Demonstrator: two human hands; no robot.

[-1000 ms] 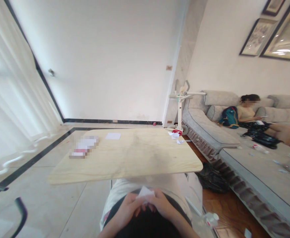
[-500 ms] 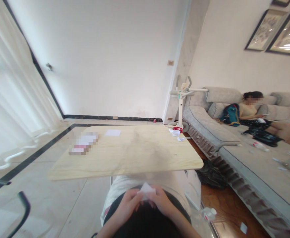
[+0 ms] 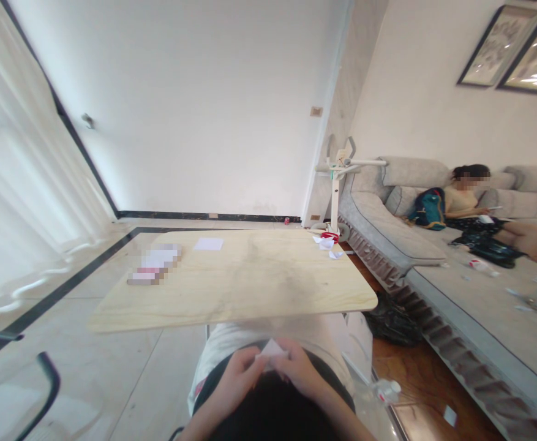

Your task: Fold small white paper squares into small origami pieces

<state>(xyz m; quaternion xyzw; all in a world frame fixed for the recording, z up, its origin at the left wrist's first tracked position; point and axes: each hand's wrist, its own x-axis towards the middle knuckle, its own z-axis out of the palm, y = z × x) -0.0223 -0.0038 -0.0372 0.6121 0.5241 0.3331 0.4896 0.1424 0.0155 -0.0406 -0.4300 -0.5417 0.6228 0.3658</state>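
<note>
Shifted slightly since the frame a second ago: view tilted a little lower and to the left, wooden table edge now nearer the hands, framed pictures slid toward the upper right corner. Hands almost unchanged, only drawn a touch closer together over the lap.

Left hand (image 3: 237,380) curled, fingertips pinching the left edge of a small folded piece of white paper (image 3: 272,349). Right hand (image 3: 299,370) curled likewise, fingertips pressed on the paper's right side. Both grips closed on the sheet; exact finger placement partly hidden by the hands themselves. Paper held in the lap, just below the near edge of the pale rounded wooden tabletop (image 3: 231,288), not touching it, above dark trousers.

Judgement: little motion between frames, so fine work on a crease appears to be in progress, with the paper kept steady between both hands.

On the tabletop: flat white sheet (image 3: 209,244) at the far side, blurred pink and white packet (image 3: 154,272) at far left, well apart from the hands. Crumpled white scraps (image 3: 327,245) near the far right corner. Grey fabric sofa (image 3: 401,245) at right, another person (image 3: 473,205) seated on it, well away, beside a teal backpack (image 3: 428,209). White stand (image 3: 338,190) by the sofa end.
</note>
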